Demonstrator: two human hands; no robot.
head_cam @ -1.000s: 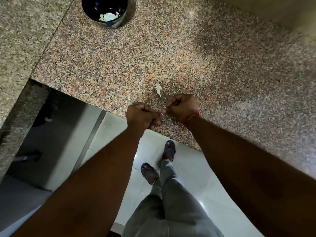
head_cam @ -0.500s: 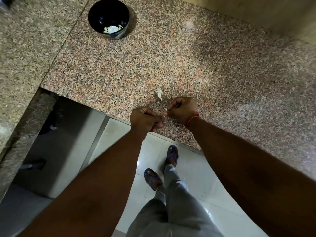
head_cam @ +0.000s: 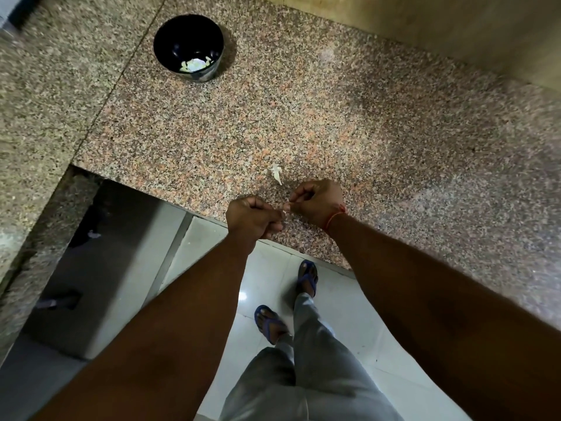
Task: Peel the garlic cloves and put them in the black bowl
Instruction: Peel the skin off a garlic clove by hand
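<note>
Garlic clove [head_cam: 285, 209] pinched between both hands: left hand [head_cam: 253, 218] curled round it, right hand [head_cam: 315, 202] nipping its skin (clove mostly hidden). Black bowl [head_cam: 188, 45] far-left, nearer the left hand.

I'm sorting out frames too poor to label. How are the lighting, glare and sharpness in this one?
Head view: dim, uneven light; wide-angle bending toward the edges; soft blur at the far corners; a glare spot on the floor tile; bowl and both hands, left and right, fairly sharp, but the pinched clove is too small to resolve.
</note>
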